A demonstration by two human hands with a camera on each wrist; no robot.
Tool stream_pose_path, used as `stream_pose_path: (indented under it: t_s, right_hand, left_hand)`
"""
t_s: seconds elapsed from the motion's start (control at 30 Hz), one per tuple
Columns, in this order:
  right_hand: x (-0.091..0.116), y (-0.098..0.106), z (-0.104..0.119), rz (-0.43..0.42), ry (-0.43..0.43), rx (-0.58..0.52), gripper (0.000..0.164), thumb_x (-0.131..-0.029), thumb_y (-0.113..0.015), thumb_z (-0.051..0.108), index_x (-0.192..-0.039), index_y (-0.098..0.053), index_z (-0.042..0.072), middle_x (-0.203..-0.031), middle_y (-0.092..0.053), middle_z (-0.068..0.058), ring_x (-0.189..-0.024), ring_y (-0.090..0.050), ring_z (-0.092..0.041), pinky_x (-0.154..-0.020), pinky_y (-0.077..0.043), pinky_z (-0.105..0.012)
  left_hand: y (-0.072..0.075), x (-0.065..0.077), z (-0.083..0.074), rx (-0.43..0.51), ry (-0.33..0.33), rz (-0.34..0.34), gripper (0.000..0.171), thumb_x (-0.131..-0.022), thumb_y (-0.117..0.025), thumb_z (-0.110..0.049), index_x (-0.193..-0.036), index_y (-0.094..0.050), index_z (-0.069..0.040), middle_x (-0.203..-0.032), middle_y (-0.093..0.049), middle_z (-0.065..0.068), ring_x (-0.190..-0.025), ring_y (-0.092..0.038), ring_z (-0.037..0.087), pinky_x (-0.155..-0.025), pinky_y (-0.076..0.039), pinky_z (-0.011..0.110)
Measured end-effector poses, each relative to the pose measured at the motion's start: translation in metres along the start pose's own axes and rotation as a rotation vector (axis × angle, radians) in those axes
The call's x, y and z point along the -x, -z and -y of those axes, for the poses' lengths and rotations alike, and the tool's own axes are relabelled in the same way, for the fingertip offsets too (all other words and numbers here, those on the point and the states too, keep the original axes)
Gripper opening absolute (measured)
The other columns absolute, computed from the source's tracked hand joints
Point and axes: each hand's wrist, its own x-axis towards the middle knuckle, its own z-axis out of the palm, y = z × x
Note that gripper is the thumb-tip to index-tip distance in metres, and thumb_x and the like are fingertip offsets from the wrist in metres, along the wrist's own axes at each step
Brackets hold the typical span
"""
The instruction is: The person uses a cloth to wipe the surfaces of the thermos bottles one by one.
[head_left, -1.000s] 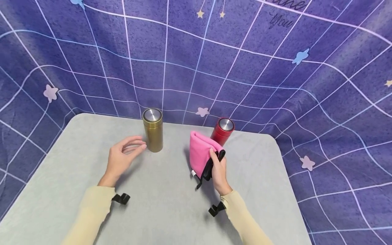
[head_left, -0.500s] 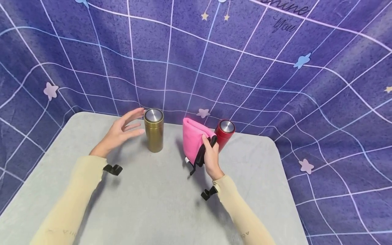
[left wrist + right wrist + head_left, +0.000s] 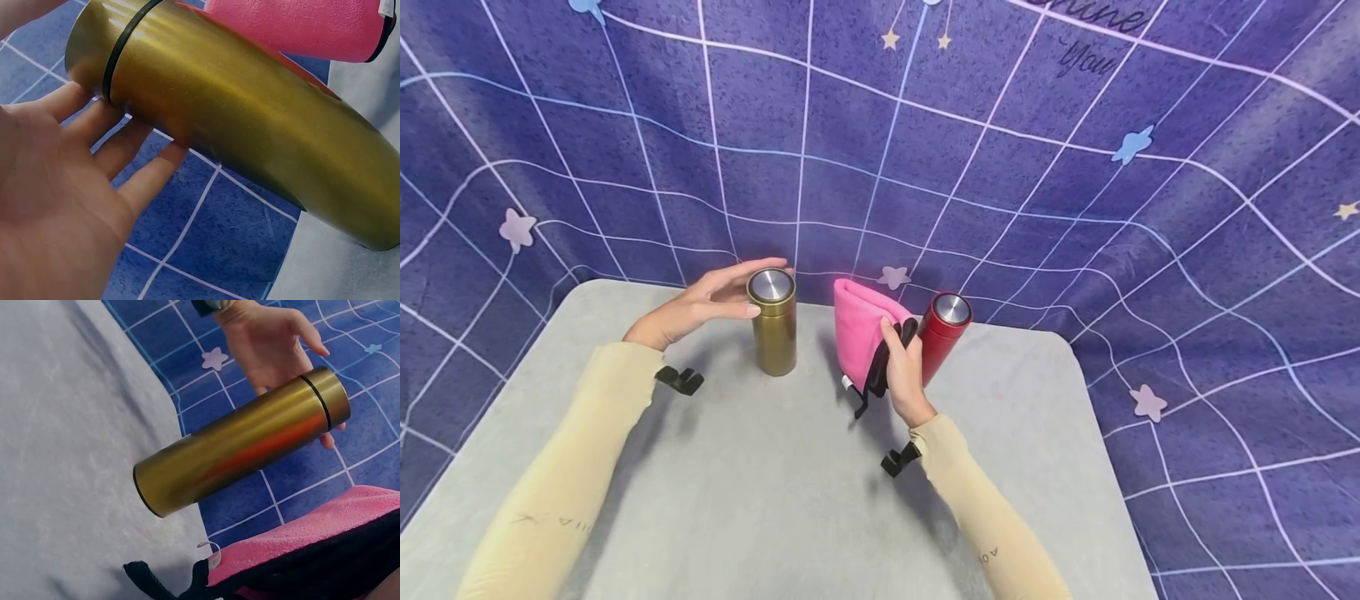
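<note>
A gold thermos flask (image 3: 775,343) with a steel-topped lid stands upright near the table's back edge. My left hand (image 3: 696,307) reaches around its lid end, thumb in front and fingers behind. In the right wrist view the thumb of that left hand (image 3: 269,347) stands apart from the gold flask (image 3: 234,447). From the left wrist, the fingertips meet the flask's (image 3: 244,106) outline; contact is unclear. My right hand (image 3: 907,375) grips a folded pink cloth (image 3: 861,331) by its black-trimmed edge, above the table. A black strap and a white tag hang from the cloth.
A red thermos flask (image 3: 942,340) stands just right of the pink cloth, partly behind my right hand. The grey table (image 3: 797,500) has rounded back corners. A blue-purple curtain (image 3: 850,125) with grid lines and stars hangs behind and beside it.
My left hand has moved up and away to the gold flask's lid, its thumb now in front of it. The right hand has carried the pink cloth left and farther back.
</note>
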Motion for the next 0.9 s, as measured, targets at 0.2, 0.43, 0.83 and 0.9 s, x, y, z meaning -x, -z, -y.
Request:
stream_pose_path:
  t_s: [0.2,0.43,0.83,0.9]
  right_hand:
    - [0.0016,-0.0027,-0.0039,0.007,-0.014,0.010,0.030,-0.108,-0.060,0.029,-0.115,-0.069,0.001,-0.084,-0.056,0.001,-0.082,-0.055,-0.014,-0.078,-0.046,-0.026]
    - [0.0037,-0.0044,-0.0041,-0.001,-0.018,0.026,0.029,-0.108,-0.060,0.030,-0.112,-0.068,0.002,-0.084,-0.057,0.001,-0.081,-0.056,-0.014,-0.077,-0.047,-0.026]
    - [0.0063,-0.0040,-0.0053,0.015,-0.004,0.062,0.036,-0.108,-0.059,0.030,-0.131,-0.069,0.003,-0.100,-0.065,-0.008,-0.093,-0.060,-0.016,-0.088,-0.048,-0.028]
    - [0.0064,-0.0042,-0.0057,0.015,-0.005,0.068,0.037,-0.109,-0.059,0.030,-0.131,-0.068,0.003,-0.102,-0.066,-0.011,-0.094,-0.060,-0.017,-0.089,-0.048,-0.028]
  left_hand:
    - [-0.0002,-0.0019,0.0021,-0.017,-0.010,-0.032,0.068,-0.101,-0.070,-0.006,-0.164,-0.047,-0.021,-0.159,-0.057,0.005,-0.144,-0.055,0.023,-0.116,-0.046,0.029]
    - [-0.0013,-0.0043,0.0023,-0.029,-0.016,-0.055,0.066,-0.098,-0.075,-0.004,-0.159,-0.053,-0.015,-0.154,-0.061,0.008,-0.139,-0.060,0.022,-0.112,-0.052,0.030]
    - [-0.0046,-0.0036,0.0000,-0.142,0.031,-0.146,0.067,-0.098,-0.080,-0.011,-0.158,-0.055,-0.021,-0.153,-0.062,0.006,-0.138,-0.061,0.019,-0.110,-0.052,0.026]
    - [-0.0053,-0.0034,-0.0018,-0.160,0.059,-0.161,0.069,-0.098,-0.081,-0.014,-0.160,-0.053,-0.025,-0.157,-0.058,0.005,-0.139,-0.061,0.022,-0.109,-0.052,0.025]
